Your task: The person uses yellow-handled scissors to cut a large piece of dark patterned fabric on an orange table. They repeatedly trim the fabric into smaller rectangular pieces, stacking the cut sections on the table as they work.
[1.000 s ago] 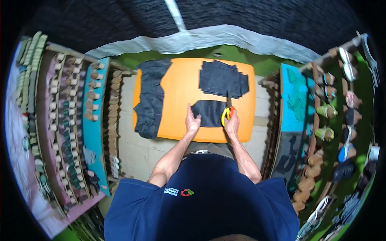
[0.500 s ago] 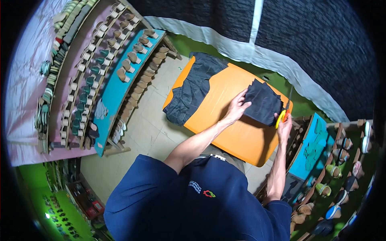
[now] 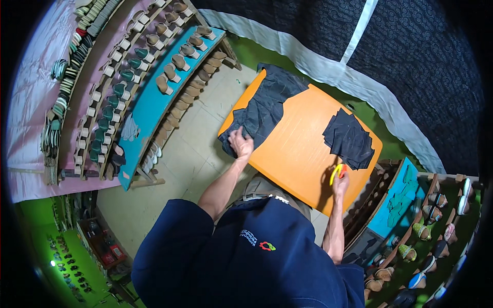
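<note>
An orange table (image 3: 292, 138) stands in front of me. Across its left end lies a crumpled black cloth (image 3: 269, 102) that hangs over the edge. My left hand (image 3: 240, 143) is at the near end of that cloth, fingers apart and a little blurred, seemingly touching it. On the right of the table rests a pile of cut black fabric pieces (image 3: 350, 139), jagged at the rim. Just on its near side, my right hand (image 3: 340, 180) grips scissors (image 3: 337, 173) by their yellow and red handles. The blades are hard to make out against the table and pile.
Racks of shoes and shoe lasts (image 3: 179, 61) rise to the left, with a turquoise shelf (image 3: 149, 113). Another shoe rack (image 3: 431, 215) and a turquoise board (image 3: 400, 190) stand close on the right. A dark patterned curtain (image 3: 411, 72) hangs behind the table.
My left hand has left the fabric pile and moved left to the crumpled cloth. My right hand has drawn the scissors nearer to me, away from the pile's right side. The view has shifted slightly.
</note>
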Available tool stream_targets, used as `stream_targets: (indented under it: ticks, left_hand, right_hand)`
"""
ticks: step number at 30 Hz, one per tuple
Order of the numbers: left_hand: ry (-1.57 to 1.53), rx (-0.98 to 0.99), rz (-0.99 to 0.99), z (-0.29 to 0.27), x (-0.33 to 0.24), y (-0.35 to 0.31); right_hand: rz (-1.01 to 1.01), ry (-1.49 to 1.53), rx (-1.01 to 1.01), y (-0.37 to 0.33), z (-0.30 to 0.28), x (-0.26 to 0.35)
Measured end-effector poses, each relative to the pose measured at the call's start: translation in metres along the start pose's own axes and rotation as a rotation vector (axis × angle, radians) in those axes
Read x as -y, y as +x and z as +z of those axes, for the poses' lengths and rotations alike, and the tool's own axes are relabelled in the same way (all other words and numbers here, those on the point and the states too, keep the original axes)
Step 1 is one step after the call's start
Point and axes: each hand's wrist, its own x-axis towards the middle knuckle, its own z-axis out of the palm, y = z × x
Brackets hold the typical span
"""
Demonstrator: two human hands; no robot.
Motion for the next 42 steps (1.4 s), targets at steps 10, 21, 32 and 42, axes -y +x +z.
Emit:
stream_targets:
  ticks: [10, 21, 32, 42]
  left_hand:
    - [-0.017, 0.142, 0.034, -0.040, 0.065, 0.045]
    - [-1.013, 1.152, -0.629, -0.077, -0.011, 0.076]
    - [-1.170, 1.467, -0.917, -0.005, -0.052, 0.018]
    - [-1.158, 1.072, -0.858, 0.094, -0.042, 0.072]
  right_hand:
    - [0.129, -0.178, 0.209, -0.084, 0.122, 0.102]
    - [0.328, 0.287, 0.382, -0.109, 0.185, 0.171]
    - [0.281, 0.428, 0.317, -0.111, 0.165, 0.198]
    - [0.120, -0.007, 0.408, -0.107, 0.003, 0.121]
